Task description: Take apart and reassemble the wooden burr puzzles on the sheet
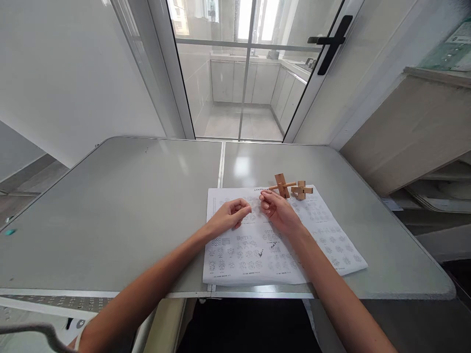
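Note:
A white paper sheet (pixel 294 274) printed with rows of small diagrams lies on the table. Over its upper left part is my left hand (pixel 231 214), its fingers curled in and the thumb against the index finger; nothing shows in it. My right hand (pixel 279 210) is a short gap to the right, fingers also curled with the tips together and no object visible in them. Just beyond the right hand sits a group of crossed wooden puzzle pieces (pixel 281 186) with a thin rod through it. Beside it to the right is a second wooden cluster of interlocked blocks (pixel 301 190).
The grey table (pixel 128 211) has a metal seam down its middle. A small teal object (pixel 10 232) lies at its left edge. Behind stands a glass door (pixel 239 88) with a black handle (pixel 333 44). Shelves (pixel 437 191) are on the right.

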A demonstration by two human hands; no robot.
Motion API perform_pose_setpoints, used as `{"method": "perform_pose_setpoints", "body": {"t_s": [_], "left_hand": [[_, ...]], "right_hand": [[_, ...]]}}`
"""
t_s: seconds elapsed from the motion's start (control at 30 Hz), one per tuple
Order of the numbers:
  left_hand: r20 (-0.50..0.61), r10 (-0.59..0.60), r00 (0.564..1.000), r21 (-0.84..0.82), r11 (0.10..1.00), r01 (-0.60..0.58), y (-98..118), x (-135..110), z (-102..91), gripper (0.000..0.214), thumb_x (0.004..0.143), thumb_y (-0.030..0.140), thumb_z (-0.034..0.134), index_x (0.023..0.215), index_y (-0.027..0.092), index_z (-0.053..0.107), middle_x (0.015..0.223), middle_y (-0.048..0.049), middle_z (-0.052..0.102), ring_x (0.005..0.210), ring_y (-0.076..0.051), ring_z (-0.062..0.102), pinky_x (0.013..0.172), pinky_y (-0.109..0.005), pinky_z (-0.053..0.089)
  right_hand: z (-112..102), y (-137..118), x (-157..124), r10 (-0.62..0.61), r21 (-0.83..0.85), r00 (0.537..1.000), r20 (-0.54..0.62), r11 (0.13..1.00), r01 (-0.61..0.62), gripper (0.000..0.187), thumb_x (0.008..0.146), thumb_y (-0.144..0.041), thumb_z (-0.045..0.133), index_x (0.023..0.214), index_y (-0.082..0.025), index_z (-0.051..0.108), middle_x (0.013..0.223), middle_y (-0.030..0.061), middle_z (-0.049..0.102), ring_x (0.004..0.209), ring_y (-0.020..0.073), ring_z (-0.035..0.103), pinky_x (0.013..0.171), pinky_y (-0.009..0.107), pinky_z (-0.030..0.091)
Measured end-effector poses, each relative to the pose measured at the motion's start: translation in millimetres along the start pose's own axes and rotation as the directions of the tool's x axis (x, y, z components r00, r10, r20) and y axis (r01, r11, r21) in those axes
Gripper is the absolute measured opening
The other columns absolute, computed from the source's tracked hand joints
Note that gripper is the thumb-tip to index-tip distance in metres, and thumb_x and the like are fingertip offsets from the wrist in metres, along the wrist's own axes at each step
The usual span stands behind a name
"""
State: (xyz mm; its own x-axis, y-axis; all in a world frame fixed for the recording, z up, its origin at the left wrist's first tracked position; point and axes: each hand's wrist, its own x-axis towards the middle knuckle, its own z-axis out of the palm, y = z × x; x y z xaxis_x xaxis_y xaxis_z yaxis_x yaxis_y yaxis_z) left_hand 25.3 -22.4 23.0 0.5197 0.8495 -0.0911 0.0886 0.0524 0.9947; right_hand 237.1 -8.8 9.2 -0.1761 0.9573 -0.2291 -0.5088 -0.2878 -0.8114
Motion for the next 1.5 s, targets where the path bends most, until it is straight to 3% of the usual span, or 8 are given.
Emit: {"method": "perform_pose_setpoints", "body": {"t_s": [0.17, 0.57, 1.5], "left_hand": [[0.001, -0.003, 1.0, 0.124, 0.992, 0.003, 0.5, -0.6, 1.4, 0.033, 0.097, 0.052, 0.06, 0.092, 0.019, 0.059, 0.073, 0.0048, 0.051, 0.054, -0.008, 0.047, 0.056, -0.024, 0.039], [-0.029, 0.099, 0.995, 0.321, 0.943, -0.085, -0.3, 2.9, 1.8, 0.03, 0.098, 0.047, 0.057, 0.089, 0.019, 0.062, 0.069, 0.0047, 0.049, 0.062, -0.012, 0.043, 0.061, -0.026, 0.035], [-0.004, 0.097, 0.995, 0.306, 0.948, -0.091, -2.4, 2.8, 2.9, 0.026, 0.097, 0.042, 0.056, 0.09, 0.019, 0.062, 0.071, 0.0037, 0.052, 0.065, -0.013, 0.047, 0.063, -0.027, 0.037]], "right_hand": [[0.3, 0.1, -0.8, 0.0, 0.008, 1.0, -0.004, 1.0, 0.0, 0.029, 0.072, -0.034, 0.093, 0.086, -0.021, 0.073, 0.081, -0.0025, 0.063, 0.058, 0.0067, 0.048, 0.05, 0.022, 0.043], [3.7, -0.5, -2.7, 0.021, 0.0, 1.0, 0.013, 1.0, -0.021, 0.031, 0.07, -0.035, 0.095, 0.086, -0.02, 0.074, 0.08, -0.0019, 0.064, 0.06, 0.007, 0.048, 0.051, 0.021, 0.043], [3.1, 1.5, -1.2, 0.015, -0.017, 1.0, 0.007, 1.0, -0.015, 0.032, 0.07, -0.036, 0.095, 0.088, -0.02, 0.073, 0.081, -0.0023, 0.065, 0.059, 0.0074, 0.05, 0.053, 0.023, 0.044]]}}
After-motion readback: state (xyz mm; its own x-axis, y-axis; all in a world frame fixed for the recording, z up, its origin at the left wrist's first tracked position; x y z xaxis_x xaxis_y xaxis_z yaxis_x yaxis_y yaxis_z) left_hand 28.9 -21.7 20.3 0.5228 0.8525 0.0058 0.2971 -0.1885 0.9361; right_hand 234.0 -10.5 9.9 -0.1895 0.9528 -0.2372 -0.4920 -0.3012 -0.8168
